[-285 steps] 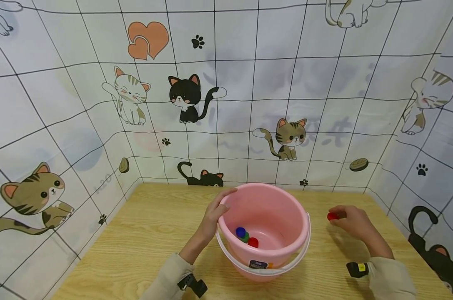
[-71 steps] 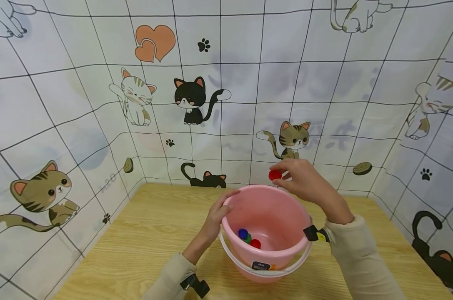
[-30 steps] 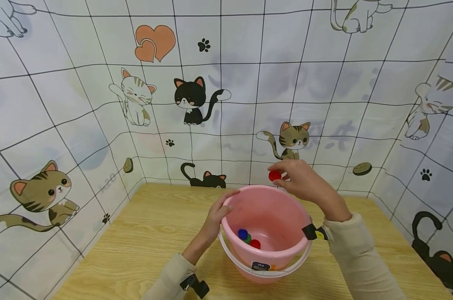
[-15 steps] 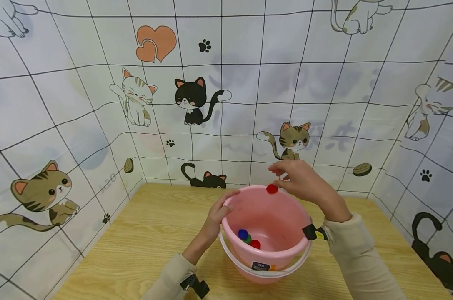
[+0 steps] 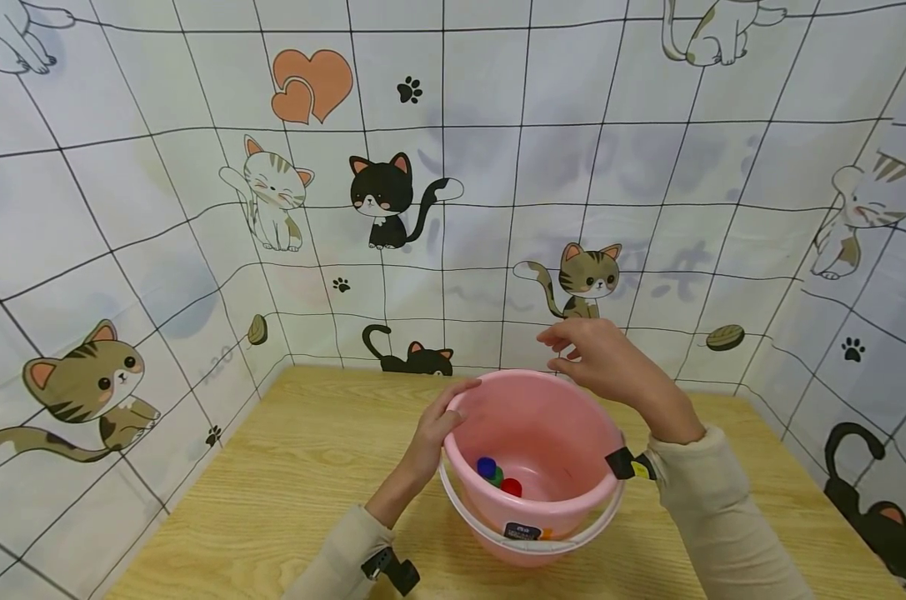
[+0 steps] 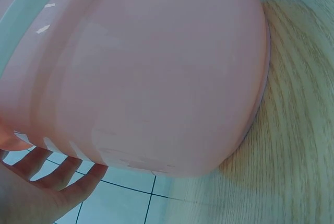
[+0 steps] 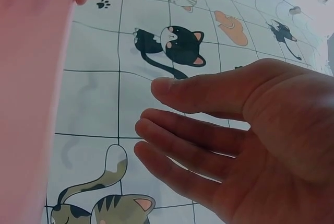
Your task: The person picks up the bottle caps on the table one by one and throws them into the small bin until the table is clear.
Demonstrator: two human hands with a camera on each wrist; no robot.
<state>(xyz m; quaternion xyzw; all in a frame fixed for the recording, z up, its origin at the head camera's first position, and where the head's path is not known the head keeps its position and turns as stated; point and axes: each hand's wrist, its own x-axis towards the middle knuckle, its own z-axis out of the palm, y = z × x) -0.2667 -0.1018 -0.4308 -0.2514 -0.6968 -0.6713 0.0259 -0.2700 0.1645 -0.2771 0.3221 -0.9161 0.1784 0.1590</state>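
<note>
A pink bucket (image 5: 543, 417) stands on the table, its white handle (image 5: 535, 546) hanging down in front. My left hand (image 5: 427, 433) grips the rim at the left, thumb inside; the left wrist view shows its fingers (image 6: 78, 185) against the outer wall. On the bucket floor lie a small round blue piece (image 5: 486, 467), a green one (image 5: 496, 478) partly covered, and a red one (image 5: 511, 487). Over the far right rim hovers my right hand (image 5: 603, 358), holding nothing, its fingers relaxed and apart from the thumb. The red piece it let go of is out of sight.
The wooden table (image 5: 295, 483) extends left and right of the bucket. A white cloth wall (image 5: 475, 167) with grid lines and cartoon cats rises behind it and at both sides. Both wrists wear dark camera mounts; the right one (image 5: 628, 464) sits at the bucket's right rim.
My right hand brought a red piece from the table's right over the bucket's far rim and released it; it dropped from sight. The left hand has stayed on the rim.
</note>
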